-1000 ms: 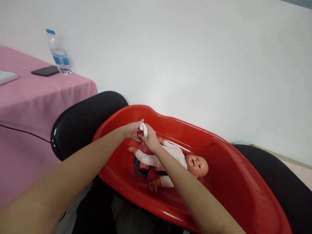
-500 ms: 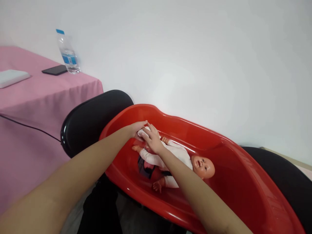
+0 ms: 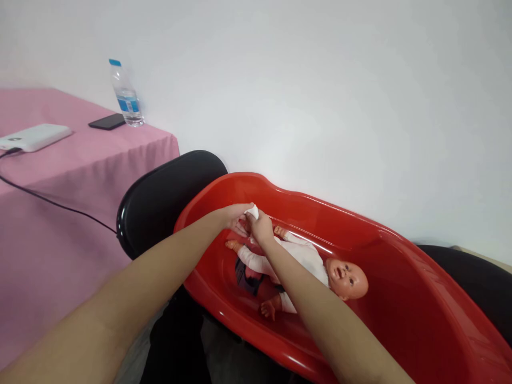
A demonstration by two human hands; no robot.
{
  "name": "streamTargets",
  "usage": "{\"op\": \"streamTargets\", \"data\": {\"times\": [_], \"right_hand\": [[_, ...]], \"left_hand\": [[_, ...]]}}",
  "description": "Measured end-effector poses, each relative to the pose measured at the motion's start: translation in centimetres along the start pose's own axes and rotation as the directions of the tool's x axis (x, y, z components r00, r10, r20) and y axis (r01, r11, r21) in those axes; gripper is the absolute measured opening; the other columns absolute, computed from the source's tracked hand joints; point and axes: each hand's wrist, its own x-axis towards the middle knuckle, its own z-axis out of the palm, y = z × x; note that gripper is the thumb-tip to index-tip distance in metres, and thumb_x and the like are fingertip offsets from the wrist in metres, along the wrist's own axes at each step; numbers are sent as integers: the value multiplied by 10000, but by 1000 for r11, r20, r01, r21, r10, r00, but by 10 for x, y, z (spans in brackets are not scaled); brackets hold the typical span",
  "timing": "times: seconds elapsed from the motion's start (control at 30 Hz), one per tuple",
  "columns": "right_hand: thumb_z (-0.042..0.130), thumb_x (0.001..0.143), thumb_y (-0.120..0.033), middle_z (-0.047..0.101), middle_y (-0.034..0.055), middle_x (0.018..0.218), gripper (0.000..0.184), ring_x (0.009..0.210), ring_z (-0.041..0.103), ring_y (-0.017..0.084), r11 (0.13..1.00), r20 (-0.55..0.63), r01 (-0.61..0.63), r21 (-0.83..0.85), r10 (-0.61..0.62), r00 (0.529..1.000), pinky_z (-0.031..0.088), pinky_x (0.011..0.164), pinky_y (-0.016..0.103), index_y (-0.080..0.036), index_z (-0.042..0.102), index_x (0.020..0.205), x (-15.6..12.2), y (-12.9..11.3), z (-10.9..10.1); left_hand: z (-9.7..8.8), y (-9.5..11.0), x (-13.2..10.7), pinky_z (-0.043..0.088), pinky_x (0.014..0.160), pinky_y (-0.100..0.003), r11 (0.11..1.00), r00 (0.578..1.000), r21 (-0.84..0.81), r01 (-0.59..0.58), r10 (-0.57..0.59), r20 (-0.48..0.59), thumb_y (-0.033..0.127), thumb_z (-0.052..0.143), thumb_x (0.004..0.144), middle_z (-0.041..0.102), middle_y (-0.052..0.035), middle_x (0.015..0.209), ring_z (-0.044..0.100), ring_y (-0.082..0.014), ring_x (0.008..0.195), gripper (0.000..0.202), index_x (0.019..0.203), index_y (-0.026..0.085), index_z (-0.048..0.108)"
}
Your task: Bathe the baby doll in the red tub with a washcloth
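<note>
A baby doll (image 3: 306, 261) in white clothes lies on its back in a red baby bathtub (image 3: 344, 213), head toward the right. At the doll's leg end, both my hands meet around a small white cloth (image 3: 253, 212), perhaps a sock. My left hand (image 3: 237, 217) has its fingers closed at the cloth's left side. From the other side, my right hand (image 3: 262, 226) pinches the cloth. One leg of the doll is largely hidden by my right hand; the other foot shows below my left hand.
A black chair (image 3: 168, 197) stands left of the tub, with a dark seat (image 3: 468, 282) at the right. On the pink-clothed table (image 3: 88, 165) are a water bottle (image 3: 128, 101), a dark flat device (image 3: 107, 122) and a white power bank (image 3: 38, 137) with a black cable.
My right hand's spread fingers have closed in on the white cloth, which now shows as a smaller bunch between my hands. The view has shifted slightly left.
</note>
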Motion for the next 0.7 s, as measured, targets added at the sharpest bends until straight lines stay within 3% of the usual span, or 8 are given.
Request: {"op": "streamTargets", "data": {"times": [0.1,0.27,0.43,0.6,0.7], "right_hand": [[577,887,-430,749,47,891,278,789,658,198,997,-1,15,69,-15,1000,533,771,322,-197,673,1006,2,8,0],[643,851,-468,718,29,791,310,758,648,207,994,162,-69,91,53,985,529,762,333,-197,671,1000,6,19,2],[554,912,-445,725,59,819,273,755,648,224,998,100,-55,-15,56,993,511,761,347,-200,673,911,3,14,-2],[636,856,-349,761,64,958,245,886,679,241,1000,112,-27,-17,28,993,525,830,358,-213,675,1055,-1,14,-3],[633,866,-352,765,66,961,223,890,682,241,999,107,-18,-31,22,994,525,826,351,-213,672,1035,-2,15,-4]], "left_hand": [[3,6,-7,623,849,-465,998,999,-41,44,-44,-6,679,437,956,762,-141,924,749,-331,890,545,1051,193,666],[8,9,-13,618,827,-434,993,993,-62,99,-103,-64,608,380,1010,730,-116,895,719,-272,780,521,1077,164,646],[9,8,-13,626,813,-449,998,995,-43,55,-58,-77,594,393,1012,702,-90,906,678,-230,699,497,1041,167,645],[10,7,-12,629,791,-449,997,989,-35,68,-72,-131,574,402,1012,703,-101,829,704,-264,742,470,1042,166,632],[10,4,-9,629,784,-455,998,986,-23,63,-66,-156,595,423,1001,703,-112,806,716,-280,740,499,1046,145,636]]}}
